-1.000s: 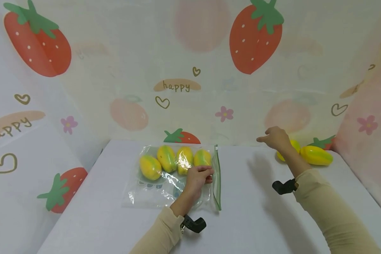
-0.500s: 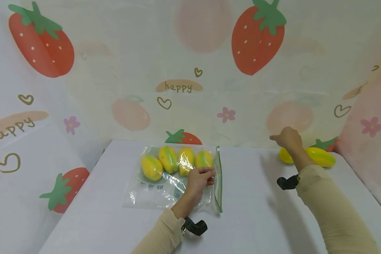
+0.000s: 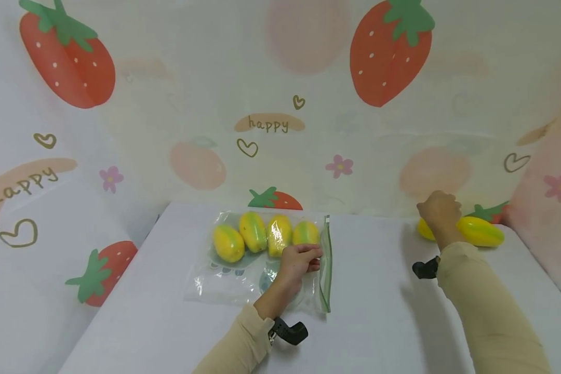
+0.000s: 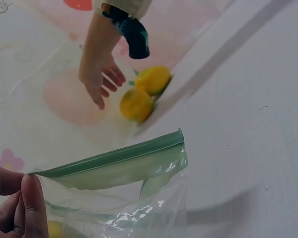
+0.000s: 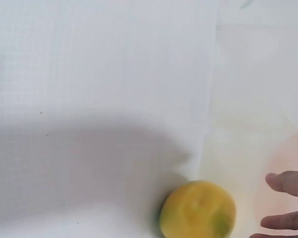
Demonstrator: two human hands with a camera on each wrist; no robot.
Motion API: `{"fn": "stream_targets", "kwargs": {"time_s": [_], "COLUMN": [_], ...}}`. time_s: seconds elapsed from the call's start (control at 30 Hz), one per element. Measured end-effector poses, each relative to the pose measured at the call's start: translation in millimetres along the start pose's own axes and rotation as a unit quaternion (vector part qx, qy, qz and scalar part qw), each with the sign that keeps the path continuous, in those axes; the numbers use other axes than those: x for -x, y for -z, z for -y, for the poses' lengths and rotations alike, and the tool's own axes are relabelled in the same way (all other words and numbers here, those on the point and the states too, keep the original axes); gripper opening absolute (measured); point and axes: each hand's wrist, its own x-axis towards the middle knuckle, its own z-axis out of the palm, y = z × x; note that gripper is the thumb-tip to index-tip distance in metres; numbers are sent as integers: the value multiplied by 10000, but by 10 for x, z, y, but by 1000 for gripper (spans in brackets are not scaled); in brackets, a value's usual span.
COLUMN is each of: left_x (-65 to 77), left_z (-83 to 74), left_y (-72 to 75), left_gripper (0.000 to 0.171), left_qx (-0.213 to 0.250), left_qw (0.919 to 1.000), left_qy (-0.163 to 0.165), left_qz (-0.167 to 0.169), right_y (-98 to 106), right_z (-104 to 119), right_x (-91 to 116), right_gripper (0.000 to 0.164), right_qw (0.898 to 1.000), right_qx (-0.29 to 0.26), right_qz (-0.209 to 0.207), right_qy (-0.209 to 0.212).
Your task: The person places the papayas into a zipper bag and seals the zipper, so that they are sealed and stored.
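My left hand (image 3: 295, 265) pinches the edge of a clear zip bag (image 3: 210, 291) beside its green zip strip (image 3: 326, 275). In the left wrist view the bag's mouth gapes somewhat, with thumb and finger holding one corner. Several yellow-green, papaya-like fruits (image 3: 227, 243) lie inside the bag along its far side. At the back right, my right hand (image 3: 440, 210) hovers over two more such fruits, one long (image 3: 480, 231) and one partly hidden (image 3: 425, 229) behind the hand. Its fingers (image 5: 286, 181) are spread and hold nothing, close beside the nearer fruit (image 5: 198, 210).
A white cloth-covered table (image 3: 374, 311) lies under everything. Printed sheets (image 3: 187, 93) with strawberries and flowers rise behind it and at both sides, right behind the right-hand fruits. Each wrist wears a black camera mount (image 3: 425, 268).
My right hand has moved to the right, from left of the two loose fruits to over them. The left hand keeps its pinch on the bag; the head view has shifted slightly.
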Motion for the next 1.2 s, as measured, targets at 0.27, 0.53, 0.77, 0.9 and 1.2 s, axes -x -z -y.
{"fn": "stream_targets", "kwargs": {"time_s": [0.27,0.53,0.77,0.9,1.2], "left_x": [17,-99,-80,-67,-83], "left_z": [-41,8,11,0,-31], "left_y": [-5,29,26,32,25], "left_gripper": [28,28,27,27,27], "left_qx": [-3,159,86,86,45], "left_qw": [10000,9999,9999,9999,9999], "left_qy": [27,-10,120,84,105], "left_qz": [38,37,71,74,105], "right_y": [-75,-125,-200,-221,-175], "right_z": [-172,-162,-202,-201,-177], "right_x": [-24,7,-16,-22,-56], "right_gripper": [46,48,51,53,51], "right_qw": [9979,9982,9989,9996,9990], "right_qx": [549,459,423,235,19], "right_qz": [-172,156,43,140,446], "right_qy": [312,340,174,14,14]}}
